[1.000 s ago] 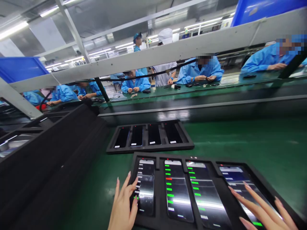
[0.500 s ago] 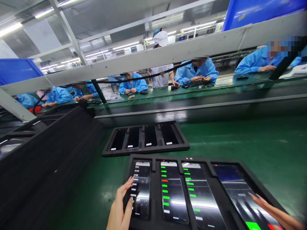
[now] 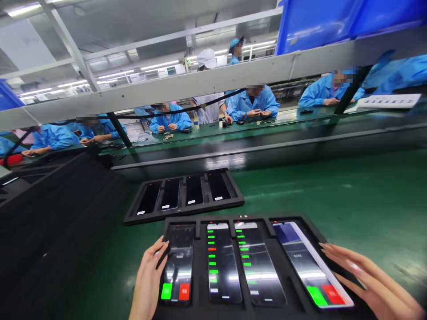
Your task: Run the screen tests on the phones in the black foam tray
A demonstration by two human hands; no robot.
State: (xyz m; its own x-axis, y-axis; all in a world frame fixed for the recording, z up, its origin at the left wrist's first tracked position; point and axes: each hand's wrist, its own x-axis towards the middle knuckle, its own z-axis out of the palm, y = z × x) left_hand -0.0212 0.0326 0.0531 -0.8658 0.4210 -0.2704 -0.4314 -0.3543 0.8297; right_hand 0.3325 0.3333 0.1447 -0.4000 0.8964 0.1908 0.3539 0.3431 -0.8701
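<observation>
A black foam tray (image 3: 200, 250) in front of me holds several phones in separate slots. My left hand (image 3: 147, 278) has fingers and thumb around its left rim, beside the leftmost phone (image 3: 179, 262), whose screen shows a green and a red block. The two middle phones, a left one (image 3: 224, 266) and a right one (image 3: 262, 271), show lists of mostly green labels; the left one has one red label. On the rightmost phone (image 3: 305, 258) are green and red blocks and a white border. My right hand (image 3: 370, 278) grips the tray's right rim, fingers bent around it.
Behind stands a second black tray (image 3: 187, 210) with several dark-screened phones. Stacked black trays (image 3: 60, 231) rise at the left. A green table (image 3: 367, 200) runs beneath a grey beam (image 3: 213, 80). Across it, several people in blue jackets (image 3: 255, 104) sit working with their hands.
Both hands have moved from the outer phones' screens to the tray's side rims. The leftmost screen has switched from a list to green and red blocks. A white border has appeared on the rightmost screen.
</observation>
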